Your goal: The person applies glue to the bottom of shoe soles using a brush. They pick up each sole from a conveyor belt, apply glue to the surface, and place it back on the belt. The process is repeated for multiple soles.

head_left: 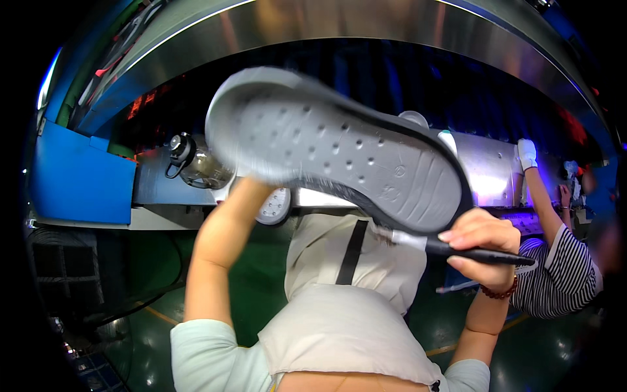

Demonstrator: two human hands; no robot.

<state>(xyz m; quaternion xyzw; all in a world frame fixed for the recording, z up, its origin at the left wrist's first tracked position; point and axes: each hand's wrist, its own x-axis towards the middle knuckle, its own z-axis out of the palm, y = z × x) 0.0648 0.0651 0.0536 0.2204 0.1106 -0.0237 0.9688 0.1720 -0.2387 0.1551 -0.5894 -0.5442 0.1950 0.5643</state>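
A large grey shoe sole (353, 153), dark along its side wall and dotted with small dimples, is held up tilted in front of me. My left forearm (219, 235) reaches up behind its left end; the sole hides my left hand and its fingers, which hold it up from beneath. My right hand (486, 245) is closed round the black handle of a brush (411, 240). The brush's pale ferrule and bristles lie close to the sole's lower right edge; whether they touch, I cannot tell.
On the metal bench (157, 173) stand a clear bottle with a black lid (196, 163) and another grey sole (274, 206), partly hidden. A blue housing (81, 173) is at the left. At the right, a co-worker's white-gloved hand (527, 155) rests on the bench. A curved metal panel (326, 23) spans the far side.
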